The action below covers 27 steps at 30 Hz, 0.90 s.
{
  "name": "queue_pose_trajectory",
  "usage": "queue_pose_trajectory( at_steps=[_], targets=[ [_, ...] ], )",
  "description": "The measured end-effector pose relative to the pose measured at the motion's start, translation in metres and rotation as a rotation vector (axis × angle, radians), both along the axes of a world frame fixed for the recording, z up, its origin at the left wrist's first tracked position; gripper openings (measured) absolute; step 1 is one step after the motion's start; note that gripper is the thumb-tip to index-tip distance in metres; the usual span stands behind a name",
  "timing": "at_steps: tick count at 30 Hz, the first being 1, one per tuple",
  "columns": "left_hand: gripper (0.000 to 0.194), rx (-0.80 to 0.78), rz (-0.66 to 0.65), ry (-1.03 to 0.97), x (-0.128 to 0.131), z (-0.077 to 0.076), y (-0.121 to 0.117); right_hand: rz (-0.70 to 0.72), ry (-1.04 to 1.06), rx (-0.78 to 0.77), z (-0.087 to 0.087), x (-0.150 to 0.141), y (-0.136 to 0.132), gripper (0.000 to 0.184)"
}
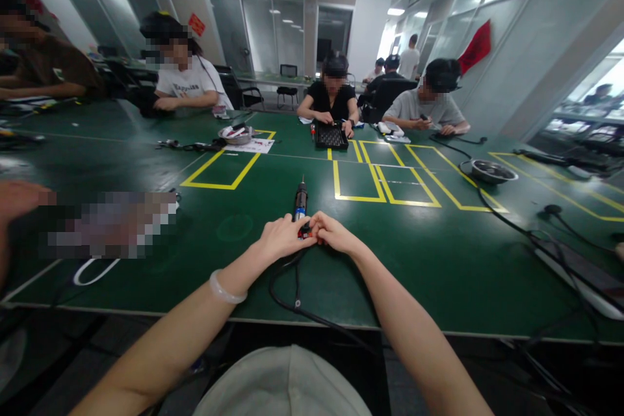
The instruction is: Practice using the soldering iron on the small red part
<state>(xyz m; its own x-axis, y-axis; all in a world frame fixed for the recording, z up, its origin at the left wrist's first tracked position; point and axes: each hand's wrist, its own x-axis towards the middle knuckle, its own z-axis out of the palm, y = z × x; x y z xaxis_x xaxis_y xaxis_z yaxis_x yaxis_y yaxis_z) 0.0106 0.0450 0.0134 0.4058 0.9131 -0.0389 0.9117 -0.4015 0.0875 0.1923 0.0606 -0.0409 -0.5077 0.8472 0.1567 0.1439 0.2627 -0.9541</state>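
Note:
An electric screwdriver (301, 199) lies on the green table (439, 253), tip pointing away from me, its black cable (292, 302) looping back over the near edge. My left hand (283, 237) and my right hand (331, 233) meet at its near end. Fingers of both hands are curled and pinched around the tool's red and black rear part. A pale bangle (225, 287) circles my left wrist.
Yellow taped rectangles (375, 181) mark the table. A metal bowl (492, 171) and cables (536, 234) lie to the right, a black tray (331, 136) in front of a person opposite. Several people sit around the table. A blurred patch (107, 224) is at left.

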Motion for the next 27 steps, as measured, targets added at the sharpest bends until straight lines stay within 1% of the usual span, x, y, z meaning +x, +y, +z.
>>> queue_pose_trajectory(
  at_steps=[3, 6, 9, 12, 17, 21, 24, 27],
  targets=[
    [0.066, -0.010, -0.004, 0.021, -0.003, 0.001, 0.004, -0.034, -0.027, 0.009, 0.001, 0.001, 0.001, 0.036],
    [0.066, 0.000, 0.005, 0.030, -0.013, 0.000, 0.005, -0.063, -0.029, 0.010, 0.000, 0.003, 0.002, 0.036],
    [0.068, -0.016, 0.021, 0.051, -0.032, 0.000, 0.008, -0.077, -0.028, 0.006, -0.001, 0.005, 0.003, 0.034],
    [0.069, -0.037, 0.058, 0.112, -0.059, 0.003, 0.018, -0.077, -0.040, 0.000, -0.002, 0.005, 0.003, 0.032],
    [0.071, -0.086, 0.141, 0.203, -0.119, 0.008, 0.052, -0.066, -0.053, 0.000, -0.001, 0.005, 0.002, 0.030],
    [0.072, -0.111, 0.247, 0.226, -0.165, 0.007, 0.085, -0.075, -0.055, -0.002, 0.000, 0.004, 0.001, 0.029],
    [0.071, -0.091, 0.303, 0.225, -0.194, 0.006, 0.110, -0.079, -0.054, -0.006, 0.000, 0.004, 0.002, 0.029],
    [0.071, -0.083, 0.344, 0.219, -0.218, 0.005, 0.130, -0.076, -0.045, -0.007, -0.001, 0.004, 0.002, 0.028]
  ],
)
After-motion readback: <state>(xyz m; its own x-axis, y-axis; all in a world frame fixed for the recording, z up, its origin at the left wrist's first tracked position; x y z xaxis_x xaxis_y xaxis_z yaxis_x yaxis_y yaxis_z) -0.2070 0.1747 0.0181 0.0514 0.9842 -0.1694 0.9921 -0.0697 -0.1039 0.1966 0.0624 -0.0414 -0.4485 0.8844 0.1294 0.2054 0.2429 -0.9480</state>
